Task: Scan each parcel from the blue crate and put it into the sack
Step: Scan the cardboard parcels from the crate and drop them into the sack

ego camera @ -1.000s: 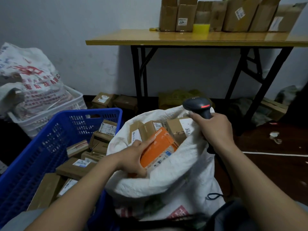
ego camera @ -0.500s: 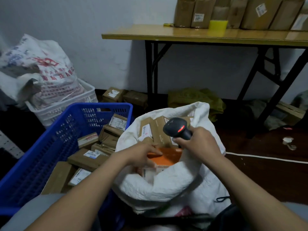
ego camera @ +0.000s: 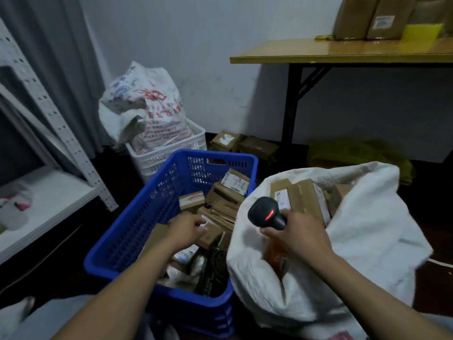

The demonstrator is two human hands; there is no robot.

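— How far along am I?
— Partway: your white woven sack [ego camera: 367, 241] is holding several brown cardboard parcels [ego camera: 306, 202]; the blue plastic crate [ego camera: 137, 229] is holding many more.
— My hands?
— Your right hand [ego camera: 299, 235] is gripping the black handheld scanner [ego camera: 264, 212] over the sack; your left hand [ego camera: 185, 229] is touching a crate parcel [ego camera: 210, 238], grip unclear.

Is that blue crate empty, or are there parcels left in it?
Not empty. Several brown cardboard parcels lie in the blue crate, and the left hand reaches in among them.
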